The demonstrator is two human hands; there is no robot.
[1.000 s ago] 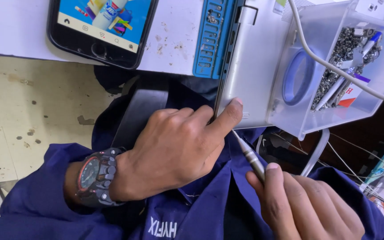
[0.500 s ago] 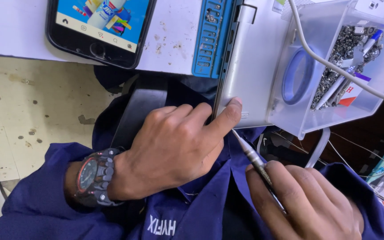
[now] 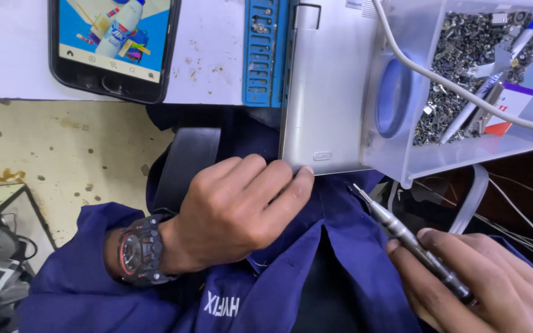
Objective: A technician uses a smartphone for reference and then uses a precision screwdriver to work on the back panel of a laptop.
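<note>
My left hand (image 3: 235,209), with a black watch on its wrist, rests over my blue jacket with its fingertips against the near corner of a silver laptop-like case (image 3: 325,92) that lies on the white table edge. My right hand (image 3: 470,283) grips a slim metal screwdriver (image 3: 411,243). Its tip points up and to the left, just below the case's near edge and a little apart from it.
A black phone (image 3: 113,46) with a lit screen lies on the white table at the upper left. A blue slotted part (image 3: 266,52) sits beside the case. A clear plastic box (image 3: 464,86) of several small screws and a pen overlaps the case; a grey cable (image 3: 458,89) crosses it.
The view has shifted a little. My right hand has drawn the screwdriver down and to the right, away from my left fingertips and the case's edge.
</note>
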